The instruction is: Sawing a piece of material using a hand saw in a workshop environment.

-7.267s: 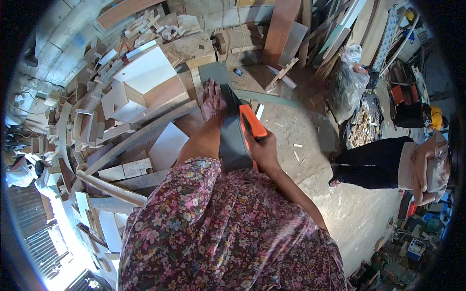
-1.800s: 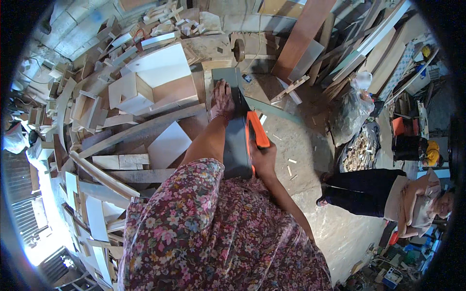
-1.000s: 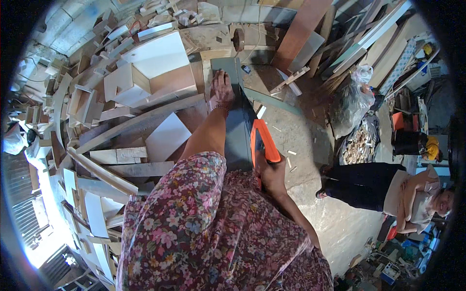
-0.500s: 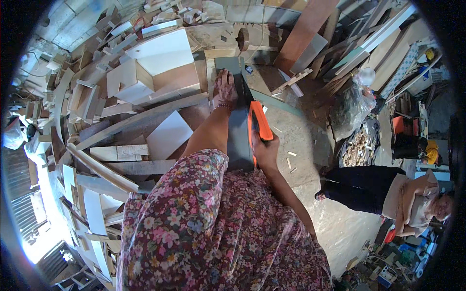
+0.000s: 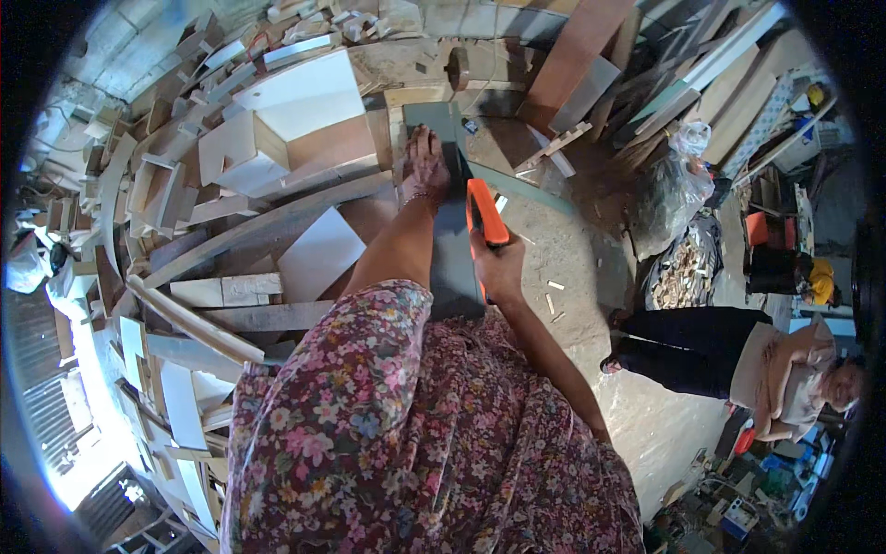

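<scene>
Holding the orange-handled handsaw (image 5: 489, 223) firmly in my right grip (image 5: 499, 268), I have it at the right edge of the grey board (image 5: 452, 258); my left grip (image 5: 425, 168) lies flat upon that board. Sawing looks under way; how much is done or left, I cannot tell.

Near end of the grey board (image 5: 452, 268): hidden by the floral dress (image 5: 369, 415). Palm of the left hand (image 5: 425, 168): concealed against the board. Right hand (image 5: 499, 268): fingertips concealed around the orange handle (image 5: 488, 217). Standing person (image 5: 694, 354): head partly lost at the dark picture rim. Clutter (image 5: 738, 512), lower right: items too small to identify. Bright opening (image 5: 97, 448), lower left: detail washed out
</scene>
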{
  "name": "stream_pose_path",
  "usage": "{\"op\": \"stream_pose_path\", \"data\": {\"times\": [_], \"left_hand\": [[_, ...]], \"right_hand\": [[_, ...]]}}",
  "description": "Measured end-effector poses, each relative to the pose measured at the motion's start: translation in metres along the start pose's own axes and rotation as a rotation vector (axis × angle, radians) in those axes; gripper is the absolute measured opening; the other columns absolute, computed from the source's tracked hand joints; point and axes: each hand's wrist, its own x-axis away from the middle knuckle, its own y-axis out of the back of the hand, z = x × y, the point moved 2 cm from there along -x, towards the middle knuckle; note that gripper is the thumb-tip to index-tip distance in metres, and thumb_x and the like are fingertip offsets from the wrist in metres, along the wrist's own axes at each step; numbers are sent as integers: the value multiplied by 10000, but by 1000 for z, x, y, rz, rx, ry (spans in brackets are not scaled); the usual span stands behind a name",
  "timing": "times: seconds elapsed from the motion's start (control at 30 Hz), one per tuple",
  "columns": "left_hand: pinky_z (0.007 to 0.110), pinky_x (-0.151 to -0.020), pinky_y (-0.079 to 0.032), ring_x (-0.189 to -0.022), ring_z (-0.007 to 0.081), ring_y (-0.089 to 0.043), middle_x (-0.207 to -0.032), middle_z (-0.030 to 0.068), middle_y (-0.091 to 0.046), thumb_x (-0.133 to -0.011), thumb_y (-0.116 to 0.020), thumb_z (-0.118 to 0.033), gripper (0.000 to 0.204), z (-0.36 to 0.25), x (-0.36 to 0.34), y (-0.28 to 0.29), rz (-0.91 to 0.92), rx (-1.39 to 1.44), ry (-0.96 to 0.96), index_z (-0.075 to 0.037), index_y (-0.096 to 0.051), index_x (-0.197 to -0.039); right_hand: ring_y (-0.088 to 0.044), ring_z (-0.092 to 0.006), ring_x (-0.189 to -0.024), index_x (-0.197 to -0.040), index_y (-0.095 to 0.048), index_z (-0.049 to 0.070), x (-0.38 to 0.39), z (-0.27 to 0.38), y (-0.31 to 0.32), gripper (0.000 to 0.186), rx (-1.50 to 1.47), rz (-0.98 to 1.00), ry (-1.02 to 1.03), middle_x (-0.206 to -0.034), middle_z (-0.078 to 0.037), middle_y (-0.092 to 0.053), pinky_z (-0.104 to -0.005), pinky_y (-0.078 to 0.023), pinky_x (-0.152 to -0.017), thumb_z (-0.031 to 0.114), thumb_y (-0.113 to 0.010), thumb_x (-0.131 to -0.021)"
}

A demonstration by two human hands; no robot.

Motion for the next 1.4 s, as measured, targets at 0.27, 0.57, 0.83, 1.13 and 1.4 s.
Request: {"op": "stream_pose_path", "data": {"times": [0.27,0.57,0.83,1.13,1.4], "left_hand": [[430,-937,-335,-1124,339,-408,-1198,189,-430,-748,-405,-66,367,-6,-4,23,48,26,44,16,-469,-1100],[388,-956,-331,-1138,320,-397,-1198,183,-430,-746,-400,-58,375,-6,-15,18,55,-71,17,31,-456,-1106],[383,-981,-301,-1166,316,-365,-1239,174,-390,-738,-416,-74,398,-4,-10,21,202,-23,101,23,-443,-1122],[394,-988,-288,-1172,315,-358,-1247,176,-384,-739,-406,-84,411,-12,-9,25,165,36,126,31,-444,-1131],[386,-964,-317,-1144,309,-394,-1212,184,-413,-747,-401,-81,382,-8,-11,19,111,-66,-20,20,-462,-1110]], "right_hand": [[-425,-52,-577,-853,-538,-43,53,36,28,133,29,70,-45,-635,7,-489,-234,-372,-508,66,-561,-779],[-430,-61,-543,-783,-533,-24,3,-10,8,125,-38,-5,-29,-609,2,-498,-242,-368,-486,85,-589,-760],[-434,-53,-598,-834,-556,-29,39,25,27,156,19,37,-124,-646,8,-503,-235,-382,-525,109,-585,-767],[-424,-52,-535,-741,-512,6,48,9,34,99,-17,11,-49,-592,-1,-486,-236,-351,-469,87,-561,-771],[-451,-69,-581,-815,-544,-33,13,1,14,153,3,-41,117,-609,-26,-511,-263,-400,-522,100,-580,-748]]}}
